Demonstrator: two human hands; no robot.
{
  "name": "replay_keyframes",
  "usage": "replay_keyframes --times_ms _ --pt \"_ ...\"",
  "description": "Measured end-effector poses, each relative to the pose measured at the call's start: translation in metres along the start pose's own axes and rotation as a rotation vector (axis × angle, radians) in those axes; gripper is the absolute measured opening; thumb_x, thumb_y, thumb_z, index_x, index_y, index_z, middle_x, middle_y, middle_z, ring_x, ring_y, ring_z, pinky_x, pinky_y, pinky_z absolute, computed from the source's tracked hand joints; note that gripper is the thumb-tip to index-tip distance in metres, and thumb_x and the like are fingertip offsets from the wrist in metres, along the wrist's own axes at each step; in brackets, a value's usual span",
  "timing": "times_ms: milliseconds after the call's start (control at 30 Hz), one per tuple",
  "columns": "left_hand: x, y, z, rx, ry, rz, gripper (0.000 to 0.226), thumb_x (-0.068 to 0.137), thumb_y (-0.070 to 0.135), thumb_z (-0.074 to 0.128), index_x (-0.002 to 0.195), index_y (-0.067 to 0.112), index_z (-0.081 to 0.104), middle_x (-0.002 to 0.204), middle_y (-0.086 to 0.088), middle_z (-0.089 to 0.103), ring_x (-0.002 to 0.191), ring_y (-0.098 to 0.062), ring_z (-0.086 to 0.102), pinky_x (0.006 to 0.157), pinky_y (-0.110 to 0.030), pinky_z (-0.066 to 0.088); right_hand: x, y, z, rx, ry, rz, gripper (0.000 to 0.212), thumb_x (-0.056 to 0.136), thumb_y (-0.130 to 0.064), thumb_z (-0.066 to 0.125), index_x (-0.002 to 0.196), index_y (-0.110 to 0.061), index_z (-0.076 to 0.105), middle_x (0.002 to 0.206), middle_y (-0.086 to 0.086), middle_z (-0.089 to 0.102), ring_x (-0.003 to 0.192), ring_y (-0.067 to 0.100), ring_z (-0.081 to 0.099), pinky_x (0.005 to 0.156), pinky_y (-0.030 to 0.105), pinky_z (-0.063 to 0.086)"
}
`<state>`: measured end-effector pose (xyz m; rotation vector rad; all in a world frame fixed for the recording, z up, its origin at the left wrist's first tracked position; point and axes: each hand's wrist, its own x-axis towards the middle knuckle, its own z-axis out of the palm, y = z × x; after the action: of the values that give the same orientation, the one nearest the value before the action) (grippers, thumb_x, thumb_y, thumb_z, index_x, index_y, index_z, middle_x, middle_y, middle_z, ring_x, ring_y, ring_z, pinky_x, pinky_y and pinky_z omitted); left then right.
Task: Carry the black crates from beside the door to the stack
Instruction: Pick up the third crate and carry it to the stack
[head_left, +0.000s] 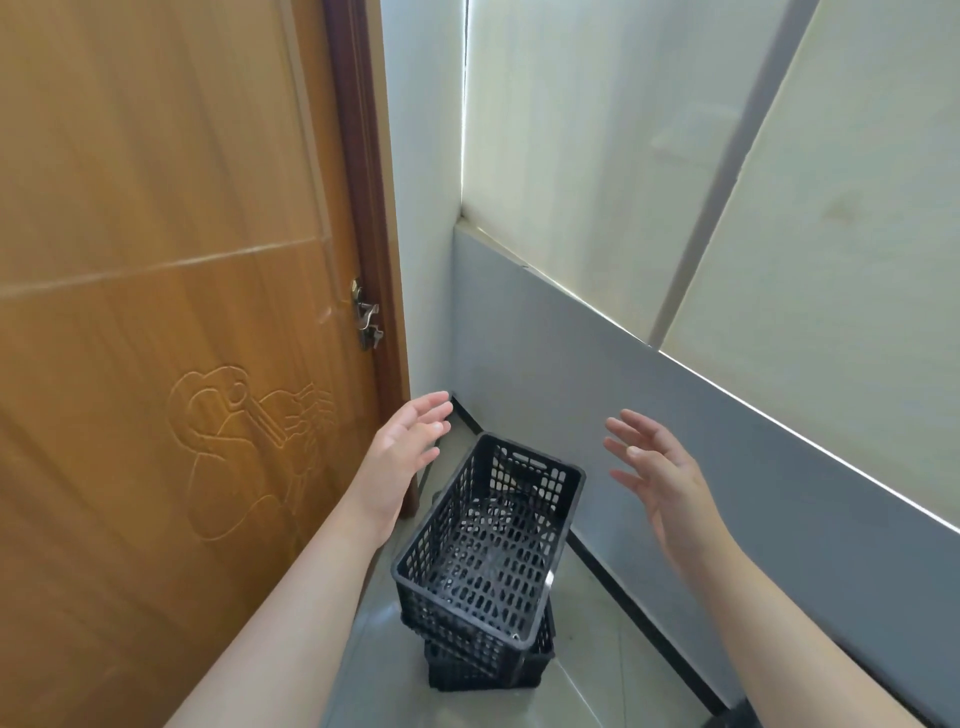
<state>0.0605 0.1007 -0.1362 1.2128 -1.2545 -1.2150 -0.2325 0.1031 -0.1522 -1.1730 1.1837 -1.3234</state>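
A black perforated plastic crate (488, 545) sits on the floor in the corner beside the wooden door (171, 312), resting askew on another black crate (483, 670) beneath it. The top crate holds nothing. My left hand (405, 452) hovers above the crate's left side with its fingers spread and nothing in it. My right hand (660, 473) floats above the right side, also open with its palm turned inward. Neither hand touches the crate.
The closed door with a metal latch (368, 322) fills the left. A grey-and-white wall (701, 415) with a black skirting board runs along the right. Grey floor tiles (587, 686) lie around the crates in this narrow corner.
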Motion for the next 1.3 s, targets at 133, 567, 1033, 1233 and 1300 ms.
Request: replay_keyframes --times_ms 133,567,1033,1233,1300 --pt "0.031 -0.007 0.004 0.008 -0.014 -0.024 0.039 0.089 0.045 0.049 0.127 0.042 0.057 0.138 0.015 0.060 0.128 -0.006 0.055 0.101 -0.024 0.042 0.024 0.015 -0.006 0.009 0.017 0.025 0.041 0.104 -0.002 0.046 0.133 -0.025 0.062 0.138 -0.001 0.068 0.130 0.019 0.062 0.100 0.038 0.049" --pt "0.158 -0.032 0.022 0.084 0.046 -0.126 0.033 0.096 0.044 0.047 0.126 0.039 0.060 0.132 0.014 0.064 0.123 -0.008 0.059 0.099 -0.025 0.045 0.151 0.060 -0.028 0.073 0.032 0.129 0.040 0.105 -0.003 0.046 0.132 -0.026 0.063 0.138 -0.001 0.067 0.129 0.017 0.063 0.105 0.043 0.049" --pt "0.257 -0.123 0.029 0.091 0.031 -0.311 0.029 0.106 0.027 0.044 0.129 0.035 0.060 0.131 0.011 0.066 0.122 -0.006 0.061 0.096 -0.024 0.048 0.215 0.148 -0.041 0.113 0.130 0.307 0.035 0.099 -0.016 0.056 0.131 -0.027 0.062 0.137 -0.002 0.068 0.128 0.016 0.063 0.104 0.040 0.050" --pt "0.301 -0.186 0.023 0.108 -0.014 -0.404 0.026 0.106 0.026 0.044 0.127 0.034 0.059 0.136 0.005 0.063 0.125 -0.013 0.059 0.111 -0.041 0.044 0.217 0.203 -0.040 0.152 0.261 0.389 0.052 0.082 -0.027 0.056 0.134 -0.024 0.062 0.137 -0.002 0.069 0.130 0.016 0.062 0.100 0.038 0.049" --pt "0.314 -0.208 0.024 0.113 -0.032 -0.434 0.026 0.106 0.026 0.044 0.127 0.033 0.058 0.137 0.004 0.062 0.126 -0.014 0.058 0.112 -0.042 0.043 0.217 0.227 -0.043 0.135 0.302 0.415 0.049 0.085 -0.026 0.056 0.133 -0.027 0.064 0.135 -0.006 0.072 0.131 0.014 0.062 0.104 0.041 0.048"
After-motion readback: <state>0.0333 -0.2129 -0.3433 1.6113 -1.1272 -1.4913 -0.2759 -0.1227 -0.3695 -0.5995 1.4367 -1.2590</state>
